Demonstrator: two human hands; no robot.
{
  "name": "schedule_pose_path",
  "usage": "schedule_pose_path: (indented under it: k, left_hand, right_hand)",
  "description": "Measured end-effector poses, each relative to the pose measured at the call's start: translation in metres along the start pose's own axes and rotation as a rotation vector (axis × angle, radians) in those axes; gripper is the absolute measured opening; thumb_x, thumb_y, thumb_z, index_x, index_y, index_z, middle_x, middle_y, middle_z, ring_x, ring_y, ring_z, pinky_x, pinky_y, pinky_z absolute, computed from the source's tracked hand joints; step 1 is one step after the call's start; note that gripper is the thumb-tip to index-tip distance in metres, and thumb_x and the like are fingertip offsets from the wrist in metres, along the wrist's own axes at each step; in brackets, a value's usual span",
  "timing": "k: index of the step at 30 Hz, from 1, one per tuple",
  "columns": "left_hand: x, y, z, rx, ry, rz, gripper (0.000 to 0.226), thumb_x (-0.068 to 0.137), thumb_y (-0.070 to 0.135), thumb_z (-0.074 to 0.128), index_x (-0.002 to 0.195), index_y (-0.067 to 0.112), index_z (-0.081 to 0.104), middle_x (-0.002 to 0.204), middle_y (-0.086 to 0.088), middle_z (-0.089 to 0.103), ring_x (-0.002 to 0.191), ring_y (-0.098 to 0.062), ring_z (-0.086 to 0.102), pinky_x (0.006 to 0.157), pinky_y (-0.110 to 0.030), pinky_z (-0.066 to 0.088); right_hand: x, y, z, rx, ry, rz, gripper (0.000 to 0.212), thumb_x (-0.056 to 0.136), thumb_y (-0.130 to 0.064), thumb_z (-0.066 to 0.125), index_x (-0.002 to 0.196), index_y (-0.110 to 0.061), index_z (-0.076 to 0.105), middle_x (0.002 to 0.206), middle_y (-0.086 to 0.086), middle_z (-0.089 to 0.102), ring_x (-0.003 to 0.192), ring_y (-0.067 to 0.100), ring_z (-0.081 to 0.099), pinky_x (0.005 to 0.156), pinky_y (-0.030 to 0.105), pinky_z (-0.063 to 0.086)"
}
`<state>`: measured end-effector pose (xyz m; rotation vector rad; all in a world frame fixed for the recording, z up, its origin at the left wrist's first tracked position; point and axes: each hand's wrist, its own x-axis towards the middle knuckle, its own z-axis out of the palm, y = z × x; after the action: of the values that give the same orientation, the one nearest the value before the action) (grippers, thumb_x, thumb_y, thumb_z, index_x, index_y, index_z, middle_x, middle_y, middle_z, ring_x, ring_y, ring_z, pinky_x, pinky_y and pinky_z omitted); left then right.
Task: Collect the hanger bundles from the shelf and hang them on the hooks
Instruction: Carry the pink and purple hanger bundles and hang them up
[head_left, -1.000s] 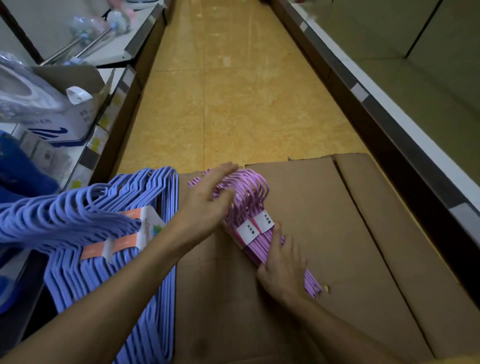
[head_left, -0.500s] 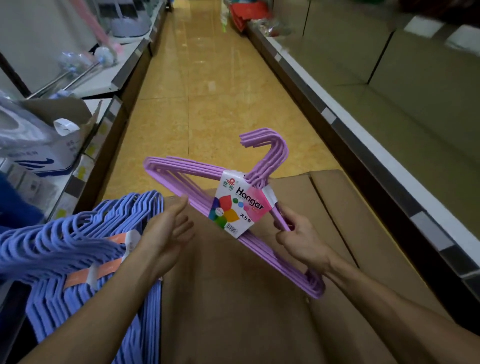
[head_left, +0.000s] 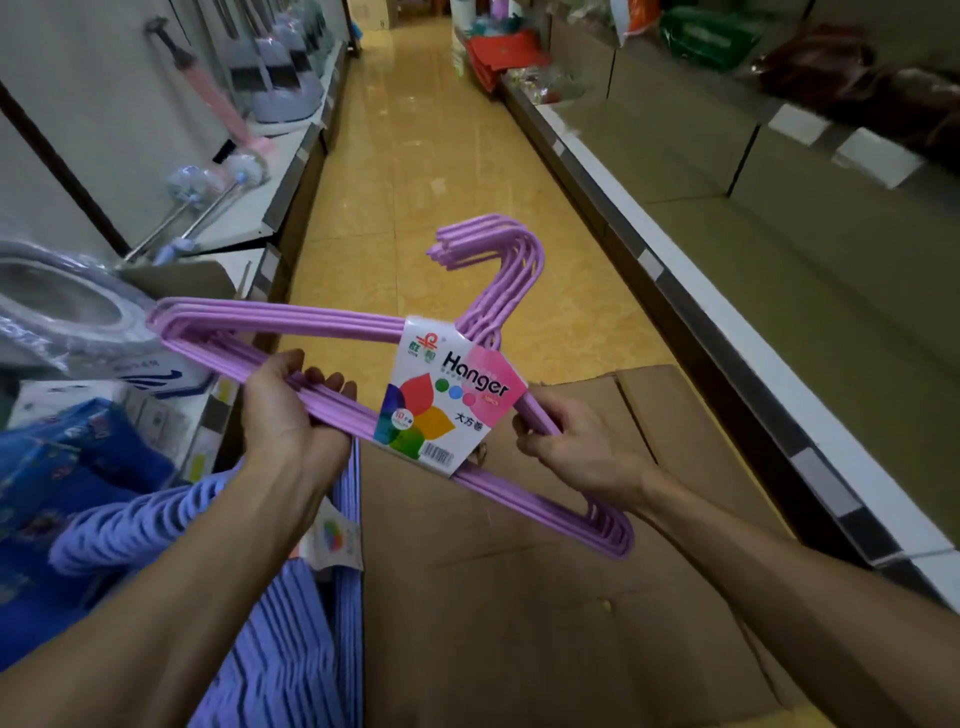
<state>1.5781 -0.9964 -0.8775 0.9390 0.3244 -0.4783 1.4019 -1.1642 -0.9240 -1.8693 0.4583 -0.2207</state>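
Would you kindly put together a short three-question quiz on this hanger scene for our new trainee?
1. True or false: both hands hold the purple hanger bundle.
2. Which hand has its grip nearest the bundle's printed label? A) left hand B) right hand
3. Fill in: the blue hanger bundles lie to the ____ of the cardboard box.

Key:
1. True: each hand grips one part of the frame, and the bundle is lifted above the box.
2. B
3. Left
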Motion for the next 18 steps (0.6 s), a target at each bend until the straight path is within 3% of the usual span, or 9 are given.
schedule_pose_path:
  k: [5, 9, 12, 15, 18]
  left_hand:
    - [-0.073, 0.098, 0.068, -0.061, 0.001, 0.042, 0.023, 0.091, 0.012, 0.047, 0.069, 0.019, 0.044, 0.061, 0.002, 0.041, 0.054, -0.013, 0.044, 0.065, -0.026, 0.044]
    - [-0.144, 0.193, 0.133, -0.072, 0.000, 0.064, 0.020, 0.088, 0.010, 0.046, 0.069, 0.017, 0.043, 0.061, 0.001, 0.041, 0.049, -0.014, 0.043, 0.052, -0.021, 0.042]
    - [-0.213, 0.274, 0.189, -0.085, 0.029, 0.092, 0.022, 0.084, 0.010, 0.046, 0.065, 0.018, 0.039, 0.056, 0.002, 0.038, 0.049, -0.014, 0.039, 0.051, -0.022, 0.039]
    - [-0.282, 0.345, 0.241, -0.081, 0.034, 0.120, 0.024, 0.082, 0.009, 0.045, 0.063, 0.019, 0.035, 0.053, 0.004, 0.035, 0.048, -0.013, 0.035, 0.056, -0.027, 0.034]
    - [-0.341, 0.408, 0.285, -0.082, 0.027, 0.106, 0.023, 0.080, 0.009, 0.047, 0.064, 0.019, 0.034, 0.057, 0.003, 0.033, 0.050, -0.014, 0.034, 0.058, -0.028, 0.034]
  right_hand:
    - [-0.015, -0.142, -0.046, -0.049, 0.009, -0.050, 0.055, 0.093, 0.001, 0.055, 0.084, -0.053, 0.058, 0.080, 0.002, 0.059, 0.069, 0.009, 0.051, 0.061, 0.016, 0.043]
    - [-0.033, -0.273, -0.090, -0.086, -0.028, -0.068, 0.045, 0.098, -0.006, 0.053, 0.100, -0.051, 0.060, 0.095, 0.012, 0.065, 0.079, 0.028, 0.057, 0.069, 0.028, 0.050]
    - [-0.049, -0.382, -0.124, -0.114, 0.003, -0.092, 0.045, 0.098, -0.007, 0.053, 0.103, -0.051, 0.059, 0.091, 0.004, 0.067, 0.074, 0.017, 0.057, 0.067, 0.030, 0.052]
    - [-0.068, -0.482, -0.154, -0.210, 0.090, -0.117, 0.051, 0.096, -0.005, 0.053, 0.092, -0.055, 0.058, 0.089, -0.009, 0.067, 0.075, 0.009, 0.062, 0.067, 0.028, 0.054]
    - [-0.087, -0.571, -0.181, -0.305, 0.207, -0.128, 0.050, 0.091, -0.005, 0.052, 0.080, -0.054, 0.058, 0.083, -0.012, 0.067, 0.077, 0.010, 0.063, 0.071, 0.038, 0.056]
